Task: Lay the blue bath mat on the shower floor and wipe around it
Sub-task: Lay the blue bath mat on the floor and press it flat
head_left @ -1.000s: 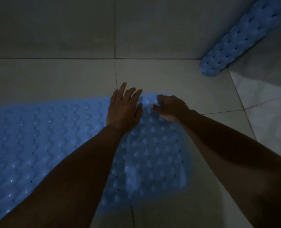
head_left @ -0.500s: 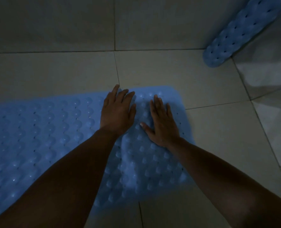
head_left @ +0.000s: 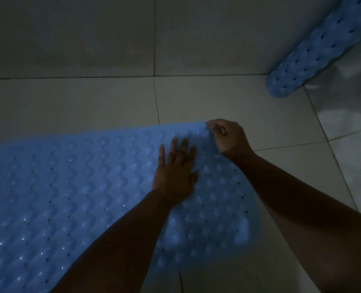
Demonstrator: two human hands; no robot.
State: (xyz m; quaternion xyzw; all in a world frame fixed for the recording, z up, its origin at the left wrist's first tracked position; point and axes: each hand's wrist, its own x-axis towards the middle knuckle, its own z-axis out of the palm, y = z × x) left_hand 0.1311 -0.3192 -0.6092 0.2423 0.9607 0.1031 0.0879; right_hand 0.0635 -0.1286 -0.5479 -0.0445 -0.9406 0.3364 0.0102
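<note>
- Half a second ago both hands lay flat side by side on the mat; now the right hand (head_left: 228, 137) has shifted out to the far right corner, its grip curled and pinching the mat's edge there, with that corner looking slightly raised off the tiles.
- Meanwhile the left hand (head_left: 175, 172) stays on the mat but sits a little nearer than before, its grip spread, fingers straight and palm pressed on the bumps.
- The blue bath mat (head_left: 74, 187) lies across the shower floor (head_left: 217, 98), stretching from the left edge of view to just right of the hands; its surface is rows of rounded bumps with small holes between them.
- No containers show anywhere in the room from where I stand.
- A second blue mat (head_left: 314, 53) of the same bumpy kind, rolled or folded, leans in the far right corner where the floor meets the wall (head_left: 69, 34), well apart from the hands.
- Both forearms cross the near part of the mat and hide some of it.
- The mat's left end is cut off by the edge of view, as is the top of the leaning mat.
- The light is very dim, so I cannot tell how far the pinched corner is lifted, and a pale glossy patch at the right edge is hard to make out.
</note>
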